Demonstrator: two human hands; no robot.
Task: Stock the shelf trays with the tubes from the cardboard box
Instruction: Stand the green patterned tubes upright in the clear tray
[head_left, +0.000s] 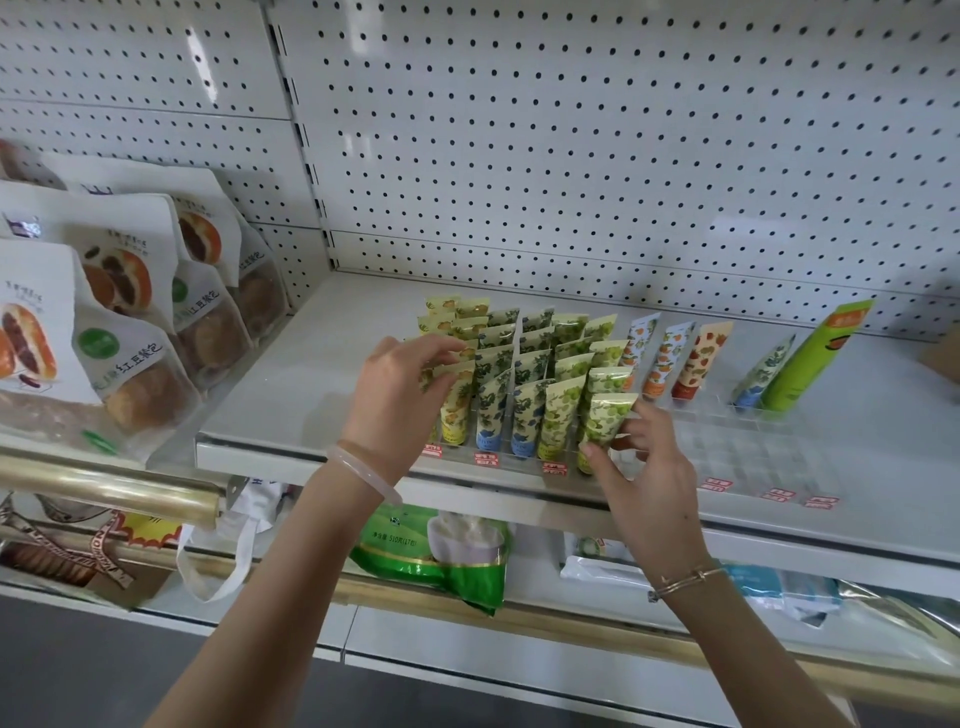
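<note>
White pegboard wall backs the grey shelf. Bread bags stand left. Clear trays at the near edge hold upright tubes. Left hand pinches a yellow tube; right hand grips a green tube.

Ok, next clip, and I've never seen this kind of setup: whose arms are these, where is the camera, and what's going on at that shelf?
There is no machine here. The single picture comes from a camera worn on a person's head, looking down at their own bare hands. The left hand pinches the top of a yellow-patterned tube in the leftmost row of a clear tray. The right hand grips a green-patterned tube at the front of a row further right. The tray sits on a white shelf, with bun bags to the left.
</note>
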